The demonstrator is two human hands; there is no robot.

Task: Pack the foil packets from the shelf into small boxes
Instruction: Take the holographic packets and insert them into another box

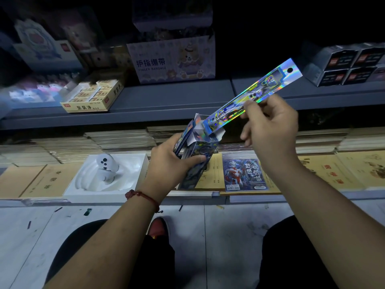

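My left hand (pixel 169 161) grips a narrow blue printed box (pixel 196 155) held upright, its top flaps open. A long, shiny holographic foil packet (pixel 270 82) with a hang hole at its far end slants up to the right. Its lower end sits in the box's open mouth. My right hand (pixel 268 126) pinches the packet near its middle. Under my hands, a blue packet with a red and silver figure (pixel 243 174) lies flat on the lower shelf.
A white tray (pixel 133 184) holding a white controller (pixel 106 165) sits left of the box. Tan notebooks (pixel 333 174) cover the lower shelf. On the upper shelf (pixel 166 101) stand a finger-bandage carton (pixel 170 59), a yellow eraser box (pixel 91 97) and dark boxes (pixel 343 67).
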